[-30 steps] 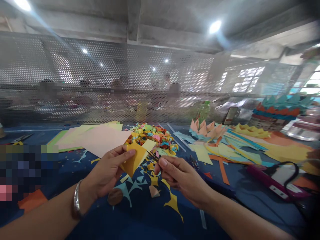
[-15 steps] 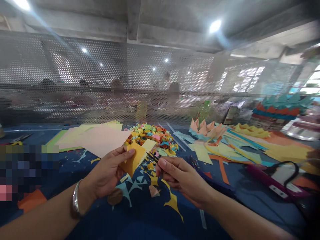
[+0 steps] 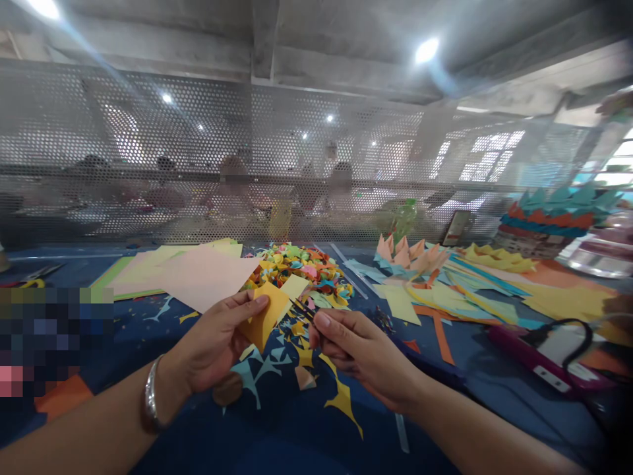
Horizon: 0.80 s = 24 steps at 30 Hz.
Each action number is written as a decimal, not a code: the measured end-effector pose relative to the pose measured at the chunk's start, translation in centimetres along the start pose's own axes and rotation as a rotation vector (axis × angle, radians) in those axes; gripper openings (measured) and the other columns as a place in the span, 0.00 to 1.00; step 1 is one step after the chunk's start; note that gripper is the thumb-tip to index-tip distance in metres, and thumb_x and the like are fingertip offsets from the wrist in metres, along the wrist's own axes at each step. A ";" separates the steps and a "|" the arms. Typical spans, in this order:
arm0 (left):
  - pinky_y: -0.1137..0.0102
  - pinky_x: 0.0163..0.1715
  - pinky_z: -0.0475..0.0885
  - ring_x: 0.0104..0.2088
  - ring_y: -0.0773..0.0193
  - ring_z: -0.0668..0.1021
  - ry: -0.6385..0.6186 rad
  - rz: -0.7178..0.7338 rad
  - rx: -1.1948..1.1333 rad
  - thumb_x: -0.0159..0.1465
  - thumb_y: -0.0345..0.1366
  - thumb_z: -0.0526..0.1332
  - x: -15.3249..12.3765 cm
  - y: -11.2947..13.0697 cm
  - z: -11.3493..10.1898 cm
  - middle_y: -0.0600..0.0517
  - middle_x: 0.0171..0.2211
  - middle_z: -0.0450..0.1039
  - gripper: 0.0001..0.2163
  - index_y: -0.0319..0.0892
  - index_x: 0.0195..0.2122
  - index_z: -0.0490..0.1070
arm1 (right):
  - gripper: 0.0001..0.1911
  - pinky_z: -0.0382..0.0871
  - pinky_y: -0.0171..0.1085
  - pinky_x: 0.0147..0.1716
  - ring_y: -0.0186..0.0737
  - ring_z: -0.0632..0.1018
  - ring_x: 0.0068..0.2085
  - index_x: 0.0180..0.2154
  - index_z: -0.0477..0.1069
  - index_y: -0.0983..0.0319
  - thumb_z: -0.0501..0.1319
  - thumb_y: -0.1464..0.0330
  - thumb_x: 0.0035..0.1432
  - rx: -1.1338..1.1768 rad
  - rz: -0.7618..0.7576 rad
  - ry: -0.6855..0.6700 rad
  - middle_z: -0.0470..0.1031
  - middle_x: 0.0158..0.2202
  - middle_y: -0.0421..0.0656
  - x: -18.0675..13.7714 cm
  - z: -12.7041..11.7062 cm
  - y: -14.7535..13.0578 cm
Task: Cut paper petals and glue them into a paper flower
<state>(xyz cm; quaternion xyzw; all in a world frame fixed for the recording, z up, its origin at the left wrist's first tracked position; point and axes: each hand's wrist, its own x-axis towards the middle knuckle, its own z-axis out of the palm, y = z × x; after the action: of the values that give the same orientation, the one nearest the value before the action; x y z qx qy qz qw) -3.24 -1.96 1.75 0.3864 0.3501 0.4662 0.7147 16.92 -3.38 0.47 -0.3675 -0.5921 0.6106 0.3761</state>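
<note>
In my left hand [image 3: 217,343], a yellow-orange piece of paper [image 3: 270,310] is pinched between thumb and fingers and held above the table. My right hand [image 3: 351,349] grips dark, slim tweezers [image 3: 302,307], whose tips point left at the paper's right edge; whether they touch it I cannot tell. Just behind the held piece lies a pale yellow paper strip [image 3: 295,286]. A heap of small coloured paper curls [image 3: 311,264] spreads beyond both hands. Below them are light-blue paper offcuts [image 3: 260,373] and a yellow offcut [image 3: 346,402].
Paper sheets [image 3: 208,274] lie left of the heap. Folded peach paper [image 3: 413,254], more strips and a purple power strip [image 3: 548,363] with a black cable are on the right. A perforated metal screen [image 3: 198,132] stands behind, with people beyond it. Scissors [image 3: 37,274] lie far left.
Hardly anything differs. The tweezers' tips have shifted very slightly near the paper's edge; both hands keep their hold.
</note>
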 end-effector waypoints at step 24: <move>0.75 0.26 0.64 0.25 0.69 0.70 -0.037 0.350 0.468 0.56 0.35 0.65 0.4 -0.4 -0.4 0.53 0.24 0.71 0.06 0.40 0.27 0.70 | 0.20 0.35 0.33 0.16 0.25 0.46 0.17 0.27 0.66 0.63 0.56 0.53 0.59 0.040 0.038 -0.039 0.47 0.17 0.31 -0.2 0.0 0.1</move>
<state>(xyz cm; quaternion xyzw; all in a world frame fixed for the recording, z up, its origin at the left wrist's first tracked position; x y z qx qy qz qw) -3.31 -1.64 1.17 0.6036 0.3631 0.4819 0.5212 17.03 -3.50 0.40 -0.3594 -0.5799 0.6363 0.3600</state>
